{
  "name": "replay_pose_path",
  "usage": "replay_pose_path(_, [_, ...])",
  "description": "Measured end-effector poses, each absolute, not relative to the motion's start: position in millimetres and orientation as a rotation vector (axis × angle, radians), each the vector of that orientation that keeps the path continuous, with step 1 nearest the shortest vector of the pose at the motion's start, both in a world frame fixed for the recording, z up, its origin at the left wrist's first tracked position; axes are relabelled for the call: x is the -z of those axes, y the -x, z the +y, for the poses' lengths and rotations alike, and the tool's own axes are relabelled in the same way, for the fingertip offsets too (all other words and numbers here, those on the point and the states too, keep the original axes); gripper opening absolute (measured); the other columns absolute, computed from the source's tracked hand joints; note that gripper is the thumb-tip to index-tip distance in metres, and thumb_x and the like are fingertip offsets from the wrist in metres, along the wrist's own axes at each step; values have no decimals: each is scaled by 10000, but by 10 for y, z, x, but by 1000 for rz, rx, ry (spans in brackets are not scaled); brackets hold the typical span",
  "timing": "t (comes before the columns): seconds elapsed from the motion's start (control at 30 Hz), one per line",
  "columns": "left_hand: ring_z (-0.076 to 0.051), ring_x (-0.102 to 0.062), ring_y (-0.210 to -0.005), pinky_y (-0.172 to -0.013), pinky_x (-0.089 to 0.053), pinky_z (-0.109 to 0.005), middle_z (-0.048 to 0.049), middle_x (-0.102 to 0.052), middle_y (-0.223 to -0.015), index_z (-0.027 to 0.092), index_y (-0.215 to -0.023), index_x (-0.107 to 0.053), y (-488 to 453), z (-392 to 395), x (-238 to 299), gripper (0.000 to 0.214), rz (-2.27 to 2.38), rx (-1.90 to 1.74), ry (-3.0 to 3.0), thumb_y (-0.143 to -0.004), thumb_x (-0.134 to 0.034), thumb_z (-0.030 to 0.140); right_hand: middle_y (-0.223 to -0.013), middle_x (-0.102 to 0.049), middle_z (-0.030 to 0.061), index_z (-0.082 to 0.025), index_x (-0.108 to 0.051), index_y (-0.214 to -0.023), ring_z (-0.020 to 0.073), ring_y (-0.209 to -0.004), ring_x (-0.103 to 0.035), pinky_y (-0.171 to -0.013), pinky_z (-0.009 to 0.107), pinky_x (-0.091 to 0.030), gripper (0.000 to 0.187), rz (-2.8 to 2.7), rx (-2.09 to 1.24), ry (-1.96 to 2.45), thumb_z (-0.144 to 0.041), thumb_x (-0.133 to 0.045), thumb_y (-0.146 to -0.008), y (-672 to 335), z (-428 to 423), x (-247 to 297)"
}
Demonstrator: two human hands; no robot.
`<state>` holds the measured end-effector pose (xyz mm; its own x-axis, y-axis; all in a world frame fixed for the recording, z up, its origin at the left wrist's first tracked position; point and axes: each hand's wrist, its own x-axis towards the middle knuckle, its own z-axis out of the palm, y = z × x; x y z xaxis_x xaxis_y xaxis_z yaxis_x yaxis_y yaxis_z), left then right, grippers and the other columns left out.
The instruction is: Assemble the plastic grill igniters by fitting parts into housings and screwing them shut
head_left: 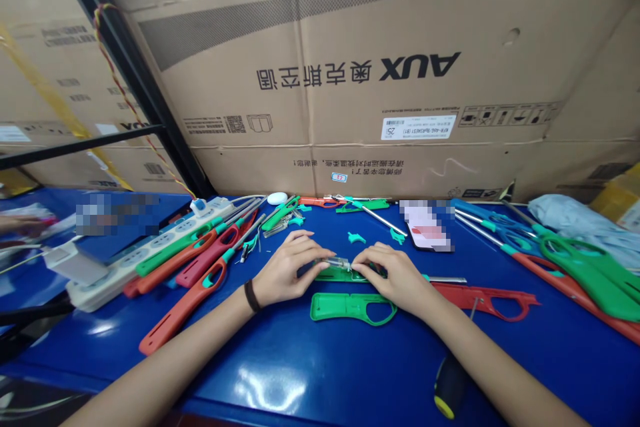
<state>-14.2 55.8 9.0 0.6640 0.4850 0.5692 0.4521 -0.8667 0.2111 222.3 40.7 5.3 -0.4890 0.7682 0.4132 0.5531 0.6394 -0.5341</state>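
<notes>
Between left hand and right hand, pinched by both, clear piece lying sideways

The table is blue and glossy. Lying on it: a green casing half at center; from there, a red casing half at 3 o'clock, screwdriver at 4, orange lighter at 9, power strip at 10, phone between 1 and 2.

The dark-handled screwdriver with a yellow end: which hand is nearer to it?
Right. The right hand is above and left of the screwdriver; the left hand is farther left.
</notes>
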Motion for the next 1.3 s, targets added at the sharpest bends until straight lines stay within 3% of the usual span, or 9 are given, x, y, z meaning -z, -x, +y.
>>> replay_pose_path(0.33, [-139,-627,-815,-996,-371,-409,-31,-701,-925,204,-1089,-606,114,539,-105,212,799,-996,-2839,-907,-502,175,-864,-701,16,-220,-634,-831,192,-837,-595,-837,384,-408,125,-2256,-416,1037,-209,-530,-900,-2218,397,-40])
replay_pose_path(0.63, [-135,-629,-812,-1027,-375,-427,-29,-695,-910,197,-1088,-614,116,558,-80,215,781,-1020,-2842,-909,-497,170,-869,-704,23,-223,-654,-854,191,-844,-596,-814,362,-426,117,-2271,-430,1016,-200,-545,-890,-2231,413,-40])
replay_pose_path(1.03, [-150,-609,-881,-1074,-277,-456,-29,-689,-964,210,-1091,-607,163,573,-129,210,815,-884,-2803,-906,-508,191,-894,-711,28,-222,-649,-878,197,-871,-628,-800,361,-446,192,-2164,-451,1158,-266,-469,-931,-2181,400,-89])
replay_pose_path(1.3, [-163,-610,-810,-1017,-356,-438,-25,-699,-868,195,-984,-644,181,597,-92,155,810,-820,-2795,-879,-569,281,-958,-708,34,-239,-656,-906,202,-912,-613,-843,396,-426,207,-2185,-441,1153,-296,-460,-935,-2193,406,-39])
